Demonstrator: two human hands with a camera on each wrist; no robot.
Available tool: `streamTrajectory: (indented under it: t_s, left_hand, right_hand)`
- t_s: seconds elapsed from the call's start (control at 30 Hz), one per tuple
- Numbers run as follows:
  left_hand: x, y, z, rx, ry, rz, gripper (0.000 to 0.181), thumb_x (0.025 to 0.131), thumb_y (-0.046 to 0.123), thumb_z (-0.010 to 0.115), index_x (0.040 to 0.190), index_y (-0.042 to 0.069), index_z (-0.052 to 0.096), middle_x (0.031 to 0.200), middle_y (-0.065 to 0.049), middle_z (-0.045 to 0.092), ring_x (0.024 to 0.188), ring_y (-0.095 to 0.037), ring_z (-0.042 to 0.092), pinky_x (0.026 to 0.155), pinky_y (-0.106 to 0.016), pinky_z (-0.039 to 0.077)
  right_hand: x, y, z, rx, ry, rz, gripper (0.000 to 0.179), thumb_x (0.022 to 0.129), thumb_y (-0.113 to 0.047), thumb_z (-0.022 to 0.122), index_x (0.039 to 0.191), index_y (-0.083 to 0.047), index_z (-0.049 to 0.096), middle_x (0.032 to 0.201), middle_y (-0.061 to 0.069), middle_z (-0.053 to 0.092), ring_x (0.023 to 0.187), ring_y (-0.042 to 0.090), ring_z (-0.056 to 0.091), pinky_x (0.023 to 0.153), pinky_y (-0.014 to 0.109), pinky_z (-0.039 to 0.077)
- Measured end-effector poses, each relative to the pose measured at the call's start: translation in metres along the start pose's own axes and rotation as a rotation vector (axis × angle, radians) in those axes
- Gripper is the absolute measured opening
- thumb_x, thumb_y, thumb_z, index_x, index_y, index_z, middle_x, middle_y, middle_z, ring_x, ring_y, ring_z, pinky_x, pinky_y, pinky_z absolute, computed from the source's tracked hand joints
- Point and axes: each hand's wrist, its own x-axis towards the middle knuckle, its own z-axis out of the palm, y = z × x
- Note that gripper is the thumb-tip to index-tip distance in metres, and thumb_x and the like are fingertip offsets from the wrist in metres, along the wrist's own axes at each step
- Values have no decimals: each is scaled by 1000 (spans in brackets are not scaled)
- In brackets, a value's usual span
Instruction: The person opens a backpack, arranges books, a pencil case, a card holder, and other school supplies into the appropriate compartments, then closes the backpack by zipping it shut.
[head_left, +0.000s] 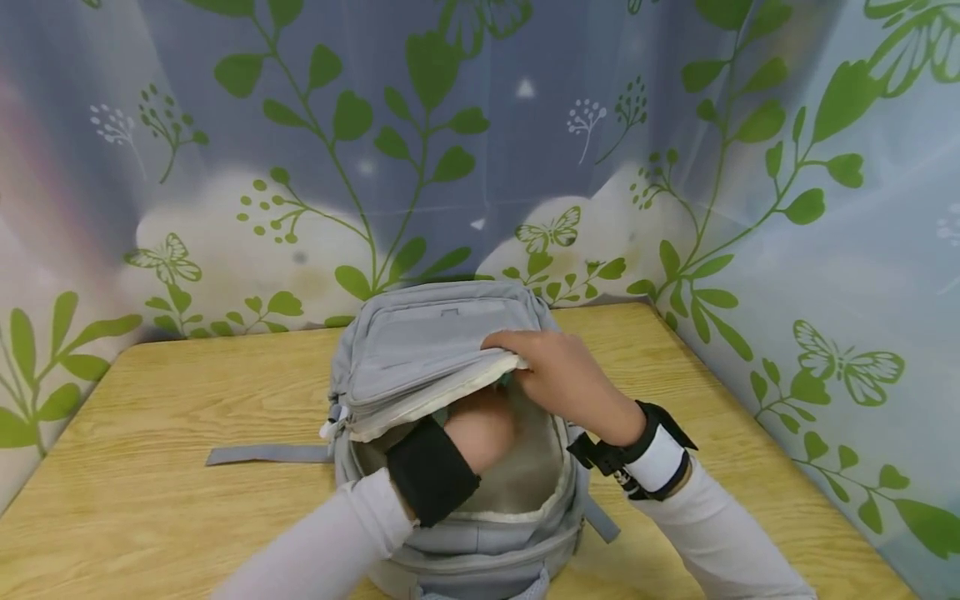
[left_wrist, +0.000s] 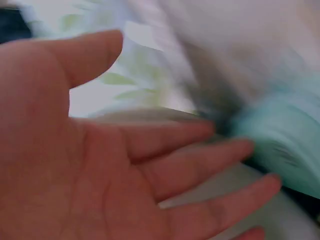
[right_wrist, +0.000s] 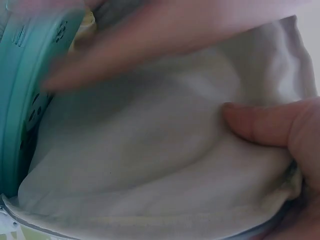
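A light grey backpack (head_left: 450,333) lies on the table with its main compartment unzipped. My right hand (head_left: 566,379) grips the edge of the raised flap; in the right wrist view its thumb (right_wrist: 260,122) presses on the pale lining (right_wrist: 135,135). Inside the opening is my left hand (head_left: 483,429), blurred and partly hidden by the flap. The left wrist view shows that hand's fingers (left_wrist: 195,167) spread and fairly straight, close to a rounded teal object (left_wrist: 285,135). Whether they touch it, I cannot tell. The same teal object (right_wrist: 30,100) has dark printed marks.
A wood-grain table (head_left: 187,392) carries the backpack. One grey strap (head_left: 270,453) stretches left and another strap (head_left: 602,518) sticks out at right. Behind hangs a leaf-patterned curtain (head_left: 525,167). Something yellowish (right_wrist: 86,30) shows beside the teal object inside the bag.
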Motion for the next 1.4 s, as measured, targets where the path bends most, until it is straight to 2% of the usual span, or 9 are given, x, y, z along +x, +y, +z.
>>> streamTrajectory:
  t_s: [0.07,0.13,0.23,0.37,0.57,0.7,0.9,1.07,1.4]
  left_hand:
    - [-31,8,-75,-2,-99,135,40,81,49,57,88,11,66,75,-1,61,70,-20,59,68,-34,48]
    - [-57,8,-118,-88,-157,263,35,81,52,55,82,18,65,69,6,58,63,-13,56,64,-29,47]
    - [-85,-7,-151,-302,-384,366,30,84,52,49,84,26,62,71,13,54,63,-3,52,60,-22,44]
    - [-114,-48,-163,-499,-523,303,31,87,49,47,64,28,52,58,18,41,50,2,37,48,-17,33]
    - [-131,-125,-146,-408,-453,-85,27,89,36,51,65,22,51,54,9,36,47,-5,33,47,-22,27]
    - [-134,-147,-119,-296,-364,-261,12,85,28,59,86,16,60,68,4,53,55,-8,45,49,-25,35]
    - [-136,-154,-81,-259,-200,-269,23,79,21,67,98,10,59,86,-5,60,66,-11,55,53,-26,41]
    - [-135,-153,-67,-295,-139,-275,24,79,18,67,98,8,55,85,-5,59,56,-9,47,48,-24,35]
    - [-132,-155,-39,-262,-56,-239,13,81,16,66,84,8,57,74,-2,52,60,-10,47,52,-24,37]
  right_hand:
    - [-1,1,0,8,3,6,37,81,4,58,109,-19,62,104,-2,66,77,15,64,54,23,43]
    - [-2,2,1,12,4,14,35,81,3,59,109,-18,62,104,-1,66,76,15,64,56,24,44]
    - [-4,3,1,13,1,23,38,79,6,60,110,-17,62,104,0,66,73,16,64,55,24,44]
    - [-6,3,3,6,-13,26,42,77,7,61,110,-17,62,107,1,65,67,16,63,50,21,38]
    - [-22,3,12,21,-112,-5,41,77,2,64,111,-20,61,106,-3,65,75,10,62,53,20,43]
    - [-43,3,25,16,-206,-40,41,75,-1,68,111,-18,59,110,-5,62,94,12,61,68,23,50]
    - [-68,1,38,7,-416,-77,53,74,-21,73,122,-16,51,130,1,47,113,17,51,79,26,49]
    - [-68,3,30,132,-613,-36,64,81,-56,51,132,-18,43,142,2,34,128,19,36,94,33,41]
    - [-6,11,53,128,-492,-143,51,90,-38,50,134,-16,39,146,4,26,136,26,19,108,44,20]
